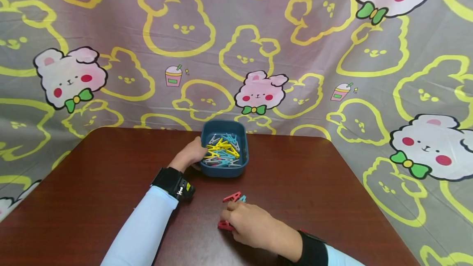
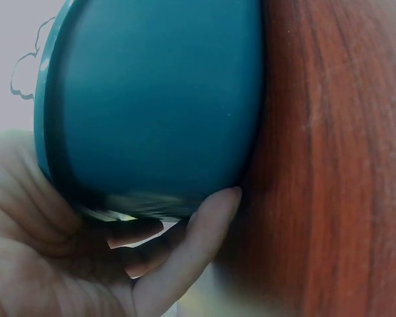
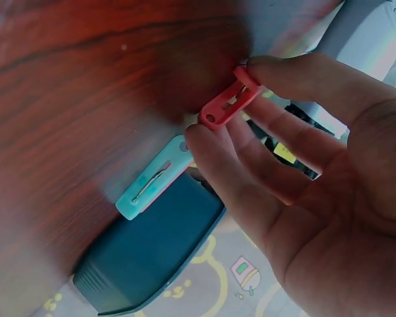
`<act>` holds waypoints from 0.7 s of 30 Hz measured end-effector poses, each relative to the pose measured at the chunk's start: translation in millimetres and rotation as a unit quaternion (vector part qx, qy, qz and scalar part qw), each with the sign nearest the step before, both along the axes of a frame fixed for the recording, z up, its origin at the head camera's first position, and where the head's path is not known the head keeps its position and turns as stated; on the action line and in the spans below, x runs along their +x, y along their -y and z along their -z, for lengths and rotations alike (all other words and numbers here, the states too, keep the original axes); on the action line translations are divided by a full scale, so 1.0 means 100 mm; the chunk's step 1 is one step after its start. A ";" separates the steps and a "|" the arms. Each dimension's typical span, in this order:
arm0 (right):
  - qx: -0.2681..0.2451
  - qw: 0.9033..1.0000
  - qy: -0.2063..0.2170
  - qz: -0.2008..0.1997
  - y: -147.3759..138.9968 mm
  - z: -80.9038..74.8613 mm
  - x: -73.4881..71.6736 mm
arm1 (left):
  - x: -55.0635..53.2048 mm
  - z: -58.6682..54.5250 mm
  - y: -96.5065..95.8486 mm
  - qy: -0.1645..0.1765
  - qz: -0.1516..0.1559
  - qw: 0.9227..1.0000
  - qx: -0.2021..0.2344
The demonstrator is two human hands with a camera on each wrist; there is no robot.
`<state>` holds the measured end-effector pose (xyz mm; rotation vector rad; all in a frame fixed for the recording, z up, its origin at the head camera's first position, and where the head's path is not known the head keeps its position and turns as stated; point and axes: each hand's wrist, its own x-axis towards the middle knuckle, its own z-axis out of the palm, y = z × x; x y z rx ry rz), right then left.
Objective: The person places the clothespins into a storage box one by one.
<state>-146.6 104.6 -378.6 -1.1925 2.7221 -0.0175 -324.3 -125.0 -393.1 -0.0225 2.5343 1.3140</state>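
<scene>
On the table stands a dark blue plastic bin (image 1: 223,171) holding several yellow, light blue and grey clothespins (image 1: 221,151). My left hand (image 1: 192,153) grips the bin's left side, with its thumb at the rim and the other fingers against the outer wall. Nearer the front, my right hand (image 1: 258,225) pinches a red clothespin (image 3: 231,104) between thumb and forefinger, low over the tabletop. Just beyond those fingers lie another red clothespin (image 1: 232,197) and a light blue clothespin (image 3: 155,178). The right hand partly covers the light blue one in the head view.
The dark brown wooden table (image 1: 303,175) has its far edge close behind the bin. A patterned cloth (image 1: 310,65) with cartoon animals hangs behind it. Black straps with cameras (image 1: 171,182) sit on the wrists.
</scene>
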 end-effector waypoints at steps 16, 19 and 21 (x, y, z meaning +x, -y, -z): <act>-0.040 0.999 0.016 -0.030 -0.04 -0.13 -0.14 | -0.02 0.01 -0.01 0.004 0.003 1.000 -0.014; -0.057 0.998 0.018 -0.023 -0.07 -0.23 -0.23 | -0.03 0.01 -0.01 0.004 0.004 1.000 -0.012; -0.075 0.997 0.021 -0.012 -0.08 -0.30 -0.30 | -0.04 0.02 -0.01 0.005 0.001 1.000 -0.013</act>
